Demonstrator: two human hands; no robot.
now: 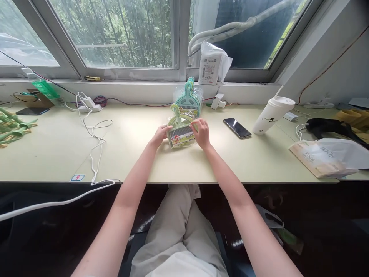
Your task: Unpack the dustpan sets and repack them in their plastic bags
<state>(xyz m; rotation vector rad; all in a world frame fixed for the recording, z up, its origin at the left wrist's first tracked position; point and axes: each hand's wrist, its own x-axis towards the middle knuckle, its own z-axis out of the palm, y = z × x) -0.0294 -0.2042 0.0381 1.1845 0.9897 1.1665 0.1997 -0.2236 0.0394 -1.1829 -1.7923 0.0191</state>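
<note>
1. Right hand [202, 134] is pinching the upper right edge of a green wrapped dustpan set [182, 138]; left hand [160, 135] is pinching its left edge.
2. That set is sitting mid-desk, toward the far side. Can't tell if its bottom is touching the desk [129, 161].
3. Step-wise, I'm guessing this is just two-handed holding or positioning. Next move is probably calling for a steady grip on both edges, since the wrap looks slippery.
4. Just beyond, bluish wrapped dustpans [188, 100] are standing close behind. Looks like several nesting together, but I'm not managing an exact count.
5. Counting outward: one phone [236, 127] is lying to the right, one white cup [273, 115] is standing past it, and one paper pack [210, 69] is sitting on the far sill.
6. Left side: one green-labelled bottle [47, 90] is leaning at the far edge.
</note>
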